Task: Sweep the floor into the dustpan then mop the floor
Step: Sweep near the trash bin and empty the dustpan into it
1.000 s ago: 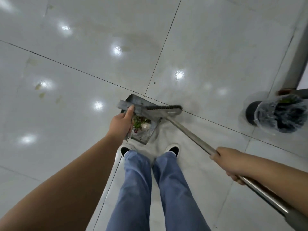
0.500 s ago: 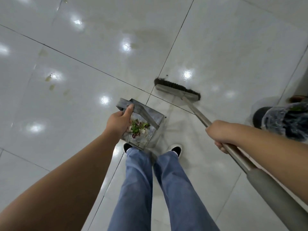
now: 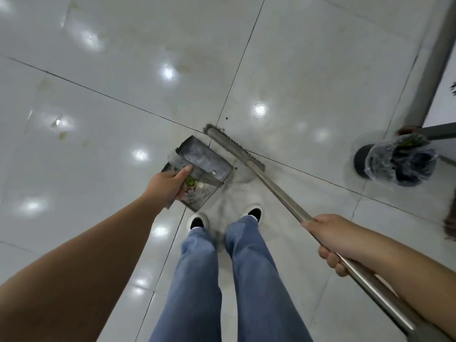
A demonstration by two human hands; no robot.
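A grey metal dustpan [image 3: 206,159] sits low over the white tiled floor [image 3: 123,70], just ahead of my feet. Green and white scraps [image 3: 193,183] lie inside it. My left hand [image 3: 167,183] grips the dustpan's handle bar. The broom head [image 3: 234,149] rests on the floor right beside the dustpan's right side, slanting along a tile seam. Its long metal handle [image 3: 278,191] runs back to my right hand [image 3: 333,238], which is curled round it. A few dark specks [image 3: 226,118] lie on the tile beyond the broom.
A black bin lined with a clear bag [image 3: 397,164] lies tipped at the right. A grey metal post [image 3: 429,65] rises behind it. Yellowish stains [image 3: 61,134] mark the tiles at the left. My shoes [image 3: 197,222] stand close behind the dustpan.
The broom head has swept back from the far tile towards the dustpan's right side. My right hand pulled back along with the handle. The dustpan stays in my left hand.
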